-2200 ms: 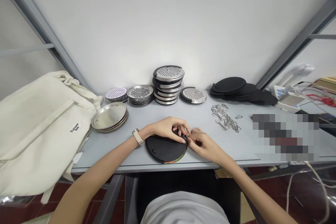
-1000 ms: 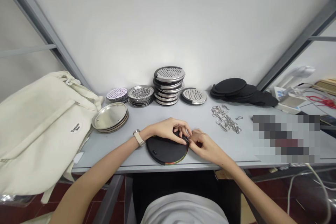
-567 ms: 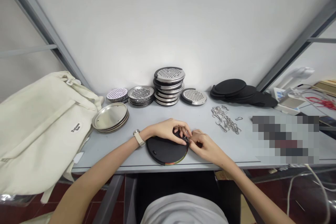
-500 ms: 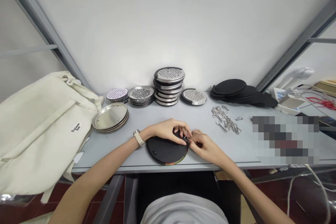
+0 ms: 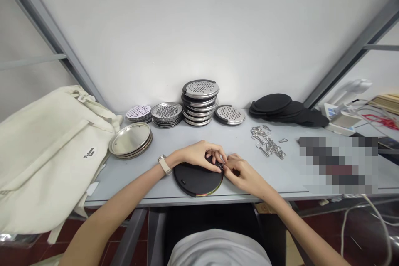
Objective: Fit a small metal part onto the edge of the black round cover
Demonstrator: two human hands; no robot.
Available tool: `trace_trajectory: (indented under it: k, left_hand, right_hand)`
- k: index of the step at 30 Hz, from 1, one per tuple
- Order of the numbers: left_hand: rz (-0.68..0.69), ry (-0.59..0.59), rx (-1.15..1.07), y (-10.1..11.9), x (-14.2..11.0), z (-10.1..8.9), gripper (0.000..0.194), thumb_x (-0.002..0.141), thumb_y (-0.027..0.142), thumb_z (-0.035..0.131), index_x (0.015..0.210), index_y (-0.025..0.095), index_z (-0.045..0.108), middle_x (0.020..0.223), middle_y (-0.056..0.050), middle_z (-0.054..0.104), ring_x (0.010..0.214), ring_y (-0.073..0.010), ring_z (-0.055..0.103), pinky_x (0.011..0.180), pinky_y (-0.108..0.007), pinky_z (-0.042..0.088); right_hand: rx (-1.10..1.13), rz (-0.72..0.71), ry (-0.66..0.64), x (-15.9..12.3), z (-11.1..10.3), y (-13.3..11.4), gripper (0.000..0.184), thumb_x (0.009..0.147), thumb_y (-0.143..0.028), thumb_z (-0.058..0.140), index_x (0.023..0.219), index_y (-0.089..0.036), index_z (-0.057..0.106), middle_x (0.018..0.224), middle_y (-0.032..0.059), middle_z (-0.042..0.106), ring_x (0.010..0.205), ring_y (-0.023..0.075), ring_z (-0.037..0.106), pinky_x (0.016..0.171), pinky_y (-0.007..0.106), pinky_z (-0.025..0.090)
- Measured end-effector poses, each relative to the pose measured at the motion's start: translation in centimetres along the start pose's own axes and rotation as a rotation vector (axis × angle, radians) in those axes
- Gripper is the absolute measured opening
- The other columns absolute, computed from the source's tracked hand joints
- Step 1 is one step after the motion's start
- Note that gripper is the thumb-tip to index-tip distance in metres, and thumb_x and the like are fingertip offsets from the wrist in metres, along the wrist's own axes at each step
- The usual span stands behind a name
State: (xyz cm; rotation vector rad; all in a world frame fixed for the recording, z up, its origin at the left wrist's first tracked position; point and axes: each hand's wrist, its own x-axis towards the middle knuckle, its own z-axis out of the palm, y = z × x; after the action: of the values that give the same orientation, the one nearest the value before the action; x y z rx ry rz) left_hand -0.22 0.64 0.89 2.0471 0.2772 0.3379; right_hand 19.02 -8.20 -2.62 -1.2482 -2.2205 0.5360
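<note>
A round black disc [image 5: 196, 179] with a coloured rim lies flat near the table's front edge. My left hand [image 5: 199, 153], a watch on its wrist, curls over the disc's far right edge and pinches it. My right hand [image 5: 241, 172] meets it from the right, fingers pinched on a small metal ring [image 5: 221, 166] at the disc's edge. Both hands touch at that spot. How the ring sits in the disc is hidden by my fingers.
A pile of metal key rings [image 5: 268, 143] lies to the right. Behind stand stacked perforated metal discs [image 5: 200, 102], plain metal plates [image 5: 131, 139] and black discs [image 5: 283, 106]. A cream cloth bag [image 5: 46, 153] fills the left. Cables and a device [image 5: 346, 118] sit far right.
Almost nothing moved. Both hands stay pinched at the same spot on the disc's right edge, with only slight finger shifts.
</note>
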Motion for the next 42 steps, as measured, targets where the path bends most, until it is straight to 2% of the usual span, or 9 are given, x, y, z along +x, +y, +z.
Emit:
trace_trajectory:
  k: [18,22,26,29,31,33,35,40,42]
  left_hand:
    - [-0.050,0.034,-0.020,-0.1,0.1,0.2,0.032,0.068,0.019,0.075,0.099,0.015,0.065,0.089,-0.004,0.066,0.075,-0.0104,0.057,0.070,-0.022,0.047]
    - [-0.055,0.031,-0.007,-0.3,0.1,0.2,0.034,0.070,0.020,0.074,0.101,0.015,0.064,0.091,-0.005,0.067,0.076,-0.0111,0.057,0.072,-0.023,0.047]
    - [-0.063,0.019,0.015,-0.5,0.1,0.1,0.034,0.070,0.022,0.075,0.102,0.015,0.065,0.093,-0.007,0.068,0.076,-0.0113,0.058,0.071,-0.023,0.048]
    - [-0.068,0.018,0.028,-0.4,0.1,0.1,0.034,0.070,0.023,0.075,0.102,0.016,0.065,0.093,-0.007,0.068,0.075,-0.0111,0.058,0.070,-0.023,0.048]
    - [-0.072,0.013,0.023,-0.4,0.1,0.1,0.034,0.070,0.024,0.075,0.101,0.015,0.065,0.093,-0.007,0.068,0.075,-0.0110,0.057,0.070,-0.023,0.048]
    - [-0.072,0.011,0.023,-0.3,0.2,0.1,0.033,0.070,0.023,0.075,0.101,0.015,0.065,0.093,-0.007,0.068,0.075,-0.0110,0.057,0.070,-0.022,0.048]
    - [-0.067,0.014,0.034,-0.2,0.2,0.1,0.033,0.070,0.023,0.075,0.101,0.015,0.065,0.092,-0.007,0.068,0.075,-0.0110,0.057,0.070,-0.022,0.048]
    - [-0.061,0.007,0.052,-0.1,0.2,0.0,0.032,0.070,0.022,0.074,0.100,0.015,0.065,0.092,-0.007,0.067,0.075,-0.0109,0.057,0.069,-0.022,0.047]
    - [-0.062,0.006,0.054,-0.1,0.3,0.0,0.031,0.071,0.022,0.074,0.100,0.015,0.065,0.092,-0.007,0.067,0.075,-0.0106,0.057,0.069,-0.021,0.047]
  right_hand:
    - [-0.023,0.019,0.008,0.0,0.3,-0.3,0.034,0.091,-0.021,0.040,0.057,-0.020,0.038,0.060,-0.0003,0.049,0.063,0.0153,0.047,0.071,0.032,0.039]
    - [-0.102,0.079,0.049,-0.3,-1.1,-0.4,0.029,0.093,-0.027,0.040,0.065,-0.021,0.046,0.061,0.0005,0.051,0.069,0.0185,0.049,0.068,0.032,0.040]
    - [-0.214,0.144,0.274,-4.4,-5.8,1.8,0.015,0.092,-0.031,0.041,0.090,-0.022,0.053,0.090,0.0051,0.062,0.090,0.0220,0.055,0.084,0.037,0.041]
    - [-0.418,0.338,0.477,-10.2,-9.5,5.3,0.020,0.090,-0.035,0.038,0.101,-0.023,0.051,0.103,0.0077,0.062,0.096,0.0255,0.056,0.087,0.040,0.040]
    - [-0.599,0.452,0.561,-13.9,-11.1,7.7,0.025,0.086,-0.040,0.037,0.100,-0.022,0.049,0.098,0.0101,0.063,0.092,0.0299,0.057,0.086,0.045,0.040]
    - [-0.742,0.556,0.615,-16.6,-11.7,9.6,0.031,0.083,-0.043,0.034,0.100,-0.021,0.047,0.097,0.0129,0.062,0.095,0.0352,0.055,0.089,0.052,0.036]
    - [-0.799,0.584,0.646,-18.0,-11.5,10.8,0.038,0.082,-0.046,0.031,0.104,-0.019,0.046,0.099,0.0149,0.061,0.100,0.0374,0.053,0.091,0.053,0.034]
    - [-0.857,0.585,0.658,-17.5,-10.3,11.7,0.042,0.080,-0.049,0.028,0.107,-0.020,0.041,0.107,0.0161,0.061,0.112,0.0398,0.046,0.099,0.053,0.027]
    - [-0.856,0.605,0.614,-17.1,-10.0,11.9,0.040,0.079,-0.051,0.027,0.102,-0.021,0.041,0.097,0.0140,0.063,0.105,0.0385,0.052,0.102,0.052,0.026]
